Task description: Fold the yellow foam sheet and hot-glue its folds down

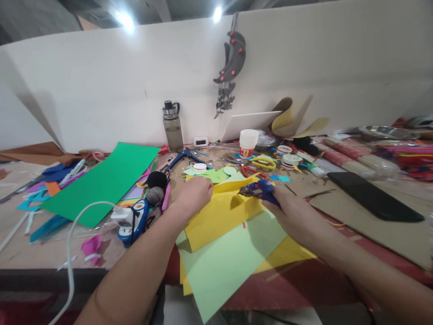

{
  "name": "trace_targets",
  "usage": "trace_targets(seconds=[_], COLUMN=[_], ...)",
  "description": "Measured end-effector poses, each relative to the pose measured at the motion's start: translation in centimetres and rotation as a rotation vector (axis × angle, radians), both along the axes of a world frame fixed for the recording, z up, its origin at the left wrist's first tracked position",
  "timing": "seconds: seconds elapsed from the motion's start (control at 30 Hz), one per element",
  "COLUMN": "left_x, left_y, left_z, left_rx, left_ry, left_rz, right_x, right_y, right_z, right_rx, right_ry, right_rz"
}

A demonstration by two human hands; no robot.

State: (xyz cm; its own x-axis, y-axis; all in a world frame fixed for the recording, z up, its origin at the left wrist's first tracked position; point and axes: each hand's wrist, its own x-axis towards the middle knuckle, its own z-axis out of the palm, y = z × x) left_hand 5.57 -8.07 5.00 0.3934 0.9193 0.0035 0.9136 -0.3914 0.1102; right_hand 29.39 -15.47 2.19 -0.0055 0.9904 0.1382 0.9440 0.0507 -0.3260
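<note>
My left hand (pixel 198 195) is closed on the upper left part of a yellow sheet (pixel 219 216), which is raised and bent. In my right hand (pixel 284 198) is a pair of blue-handled scissors (pixel 260 189), their grey metal end pointing left over the yellow sheet. Whether the blades are apart is too blurred to tell. Beneath lies a pale green sheet (pixel 233 262), reaching past the table's front edge, with more yellow paper (pixel 287 255) under it. Pale green scraps (pixel 213 175) are scattered just beyond the yellow sheet.
A large green sheet (pixel 104 185) and a blue-white power strip (pixel 135 221) with a white cable lie left. Behind stand a bottle (pixel 172 128) and paper cup (pixel 248 143), near a blue glue gun (pixel 184 155) and yellow-handled scissors (pixel 264 162). A black phone-like slab (pixel 374 196) rests on cardboard at right.
</note>
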Motion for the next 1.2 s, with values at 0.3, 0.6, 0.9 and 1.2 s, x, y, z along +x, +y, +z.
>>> trace_targets(seconds=[0.3, 0.6, 0.9, 1.2], left_x=[0.2, 0.3, 0.2, -0.4], left_y=[-0.5, -0.8, -0.4, 0.4], left_z=[0.2, 0.3, 0.0, -0.3], left_rx=[-0.010, -0.008, -0.019, -0.051], left_ry=[0.007, 0.008, -0.019, -0.008], left_rz=[-0.001, -0.012, -0.013, -0.029], right_x=[-2.0, 0.7, -3.9, -0.5], right_y=[-0.7, 0.9, 0.6, 1.4], right_z=[0.2, -0.4, 0.1, -0.1], right_rx=[-0.079, 0.058, -0.077, 0.073], right_ry=[-0.027, -0.095, 0.011, -0.175], right_rz=[-0.008, -0.101, 0.020, -0.075])
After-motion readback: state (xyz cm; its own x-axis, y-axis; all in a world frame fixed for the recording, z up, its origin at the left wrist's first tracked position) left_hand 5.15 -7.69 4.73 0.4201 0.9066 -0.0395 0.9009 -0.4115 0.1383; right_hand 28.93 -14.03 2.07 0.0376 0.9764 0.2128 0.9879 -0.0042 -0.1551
